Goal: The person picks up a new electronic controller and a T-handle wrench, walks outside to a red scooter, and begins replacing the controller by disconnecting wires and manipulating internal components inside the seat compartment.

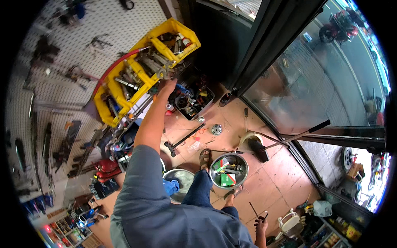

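Observation:
My left arm stretches up to a row of yellow bins [120, 120]. At the front edge of the bin of wrenches [152, 65], my left hand [167, 86] meets the silver end of a wrench. Its fingers are too small and partly hidden to show whether they grip it. Low on the right, my right hand [260, 225] is closed around a thin dark tool [253, 209]. One long and one short prong stick out of that hand; the exact kind is unclear. Below the left hand stands a dark box of mixed tools and parts [194, 108].
A metal basin [245, 180] with green-and-white boxes stands by my feet, beside another basin [187, 180] with a blue cloth. A hammer [173, 148], a round metal part [216, 129] and a long-handled dustpan [259, 150] lie on the tiles. Glass doors [289, 91] stand right.

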The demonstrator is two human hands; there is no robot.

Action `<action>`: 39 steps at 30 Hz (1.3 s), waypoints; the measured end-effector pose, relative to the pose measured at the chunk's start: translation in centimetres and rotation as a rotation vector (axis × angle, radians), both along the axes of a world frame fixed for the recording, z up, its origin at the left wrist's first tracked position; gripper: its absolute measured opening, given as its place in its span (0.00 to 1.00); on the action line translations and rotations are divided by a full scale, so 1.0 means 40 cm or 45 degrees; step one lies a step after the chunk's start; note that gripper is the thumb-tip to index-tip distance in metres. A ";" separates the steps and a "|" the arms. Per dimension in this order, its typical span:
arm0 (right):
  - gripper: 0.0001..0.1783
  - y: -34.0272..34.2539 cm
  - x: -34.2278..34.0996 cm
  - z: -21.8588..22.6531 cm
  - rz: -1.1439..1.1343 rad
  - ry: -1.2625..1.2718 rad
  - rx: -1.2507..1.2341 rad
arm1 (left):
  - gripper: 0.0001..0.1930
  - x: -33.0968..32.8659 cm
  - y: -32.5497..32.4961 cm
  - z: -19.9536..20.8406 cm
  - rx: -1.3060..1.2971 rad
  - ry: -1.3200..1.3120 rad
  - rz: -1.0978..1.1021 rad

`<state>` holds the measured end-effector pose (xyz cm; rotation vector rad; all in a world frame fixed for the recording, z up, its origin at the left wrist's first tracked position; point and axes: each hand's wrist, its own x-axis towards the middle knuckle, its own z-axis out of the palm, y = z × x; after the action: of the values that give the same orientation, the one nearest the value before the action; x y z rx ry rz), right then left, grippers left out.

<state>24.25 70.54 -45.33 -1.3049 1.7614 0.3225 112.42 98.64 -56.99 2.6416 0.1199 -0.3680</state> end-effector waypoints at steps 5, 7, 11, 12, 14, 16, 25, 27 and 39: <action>0.12 0.089 0.103 0.023 0.068 -0.020 0.041 | 0.36 0.176 -0.012 -0.197 0.338 0.024 -0.101; 0.13 0.113 0.142 0.055 0.120 -0.061 0.123 | 0.33 0.209 -0.015 -0.235 0.377 -0.001 -0.128; 0.14 0.104 0.189 0.071 0.296 -0.108 0.134 | 0.25 0.194 -0.016 -0.219 0.293 0.060 -0.039; 0.13 0.091 0.204 0.070 0.362 -0.080 0.117 | 0.23 0.183 -0.005 -0.204 0.254 0.067 -0.003; 0.13 0.075 0.258 0.073 0.272 -0.119 0.122 | 0.19 0.149 0.021 -0.152 0.124 0.053 0.097; 0.13 0.061 0.297 0.072 0.183 -0.205 0.096 | 0.16 0.085 0.034 -0.085 -0.082 0.049 0.230; 0.16 -0.014 0.640 0.148 0.205 -0.619 0.233 | 0.20 -0.616 -0.055 0.194 -1.900 0.602 0.877; 0.18 -0.030 0.660 0.158 0.261 -0.806 0.301 | 0.20 -0.762 -0.036 0.119 -2.127 0.786 1.007; 0.15 -0.125 0.425 0.286 0.232 -1.350 0.371 | 0.18 -1.197 -0.171 0.324 -2.664 0.611 0.887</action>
<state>41.24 65.53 -33.87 -1.0999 0.6770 -0.0382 64.55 91.81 -44.03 0.3640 0.4487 -0.4365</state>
